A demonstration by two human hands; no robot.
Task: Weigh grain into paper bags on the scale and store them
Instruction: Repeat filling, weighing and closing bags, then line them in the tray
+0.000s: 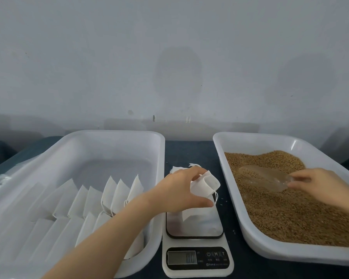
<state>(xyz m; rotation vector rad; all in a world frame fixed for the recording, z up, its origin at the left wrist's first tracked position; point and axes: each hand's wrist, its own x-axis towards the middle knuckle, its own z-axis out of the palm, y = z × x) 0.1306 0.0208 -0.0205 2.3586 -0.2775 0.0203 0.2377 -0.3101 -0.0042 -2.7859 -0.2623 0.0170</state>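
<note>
My left hand (179, 190) holds a small white paper bag (207, 183) open above the far end of the scale (196, 256), fingers and thumb curled round its mouth. The scale's shiny plate (197, 222) reflects the bag. My right hand (318, 184) grips the handle of a clear plastic scoop (262, 176), which lies in the brown grain (286, 214) filling the right white tray (248, 232). The left white tray (155, 198) holds several filled white bags (117, 192) standing in rows.
A small stack of empty white bags (177, 170) lies on the dark tabletop behind the scale, between the two trays. A few loose grains dot the table beside the scale. A pale wall rises close behind the table.
</note>
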